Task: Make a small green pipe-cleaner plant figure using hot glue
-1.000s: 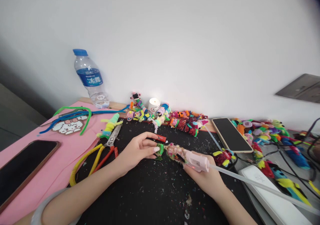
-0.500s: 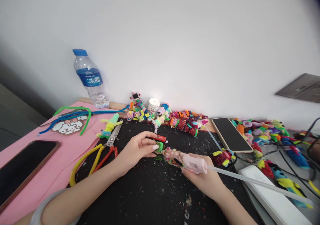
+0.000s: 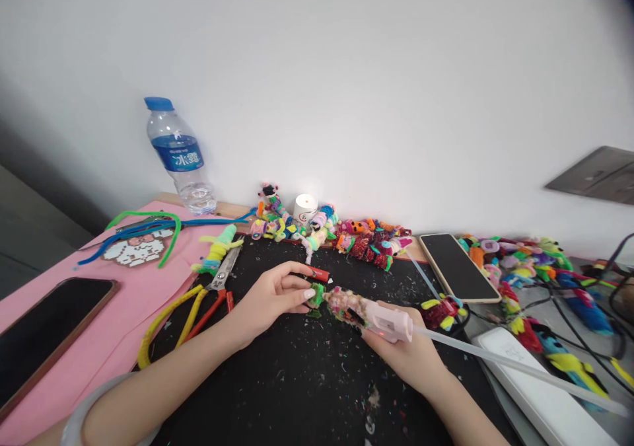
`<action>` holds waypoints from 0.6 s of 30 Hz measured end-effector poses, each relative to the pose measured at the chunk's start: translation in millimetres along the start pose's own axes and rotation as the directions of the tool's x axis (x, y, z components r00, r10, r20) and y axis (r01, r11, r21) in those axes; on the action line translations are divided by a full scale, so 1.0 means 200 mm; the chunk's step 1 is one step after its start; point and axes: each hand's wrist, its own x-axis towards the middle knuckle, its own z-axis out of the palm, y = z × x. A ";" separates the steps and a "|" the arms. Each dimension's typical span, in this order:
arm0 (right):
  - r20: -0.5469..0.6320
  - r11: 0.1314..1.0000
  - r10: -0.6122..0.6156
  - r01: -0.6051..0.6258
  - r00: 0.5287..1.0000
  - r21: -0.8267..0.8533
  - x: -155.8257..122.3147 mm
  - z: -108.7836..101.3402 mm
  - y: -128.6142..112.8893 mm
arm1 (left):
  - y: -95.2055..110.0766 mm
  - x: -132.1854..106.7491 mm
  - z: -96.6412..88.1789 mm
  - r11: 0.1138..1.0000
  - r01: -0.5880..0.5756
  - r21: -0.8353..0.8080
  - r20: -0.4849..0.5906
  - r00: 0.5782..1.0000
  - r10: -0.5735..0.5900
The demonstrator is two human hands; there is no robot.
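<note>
Between the fingertips of my left hand (image 3: pixel 277 292) is a small green fuzzy pipe-cleaner piece (image 3: pixel 317 294). My right hand (image 3: pixel 403 353) is wrapped round a pale pink hot glue gun (image 3: pixel 386 320), whose front end is covered in colourful fuzz. A long translucent glue stick (image 3: pixel 505 360) sticks out of its back toward the lower right. The gun's nozzle points left, right beside the green piece; whether it touches is too small to tell. Just behind my left fingers lies a red tube-like object (image 3: pixel 317 274), partly hidden by them.
Scissors (image 3: pixel 225 271) with red and yellow handles lie left of my arm, beside a yellow-green pipe-cleaner figure (image 3: pixel 216 253). A water bottle (image 3: pixel 181 155), a white candle (image 3: pixel 305 207) and several figures line the wall. Phones (image 3: pixel 460 267), a white power bank (image 3: pixel 535 380) and cables flank the black mat (image 3: pixel 277 393).
The glue gun in my right hand has shifted slightly to the right, its nozzle drawing back a little from the green piece. My left hand stays almost in place.
</note>
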 end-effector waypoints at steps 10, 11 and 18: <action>0.043 1.000 0.003 -0.003 0.999 -0.002 0.02 -0.01 -0.02 | -0.01 0.00 0.00 1.000 0.010 -0.004 -0.001 1.000 -0.010; 0.056 1.000 0.010 -0.010 0.998 0.003 0.02 -0.02 -0.03 | -0.01 0.00 0.00 1.000 0.014 -0.006 -0.001 1.000 -0.014; 0.076 0.999 0.030 -0.033 0.997 0.038 0.03 -0.02 -0.03 | 0.00 0.00 0.00 1.000 0.017 -0.006 -0.008 1.000 -0.017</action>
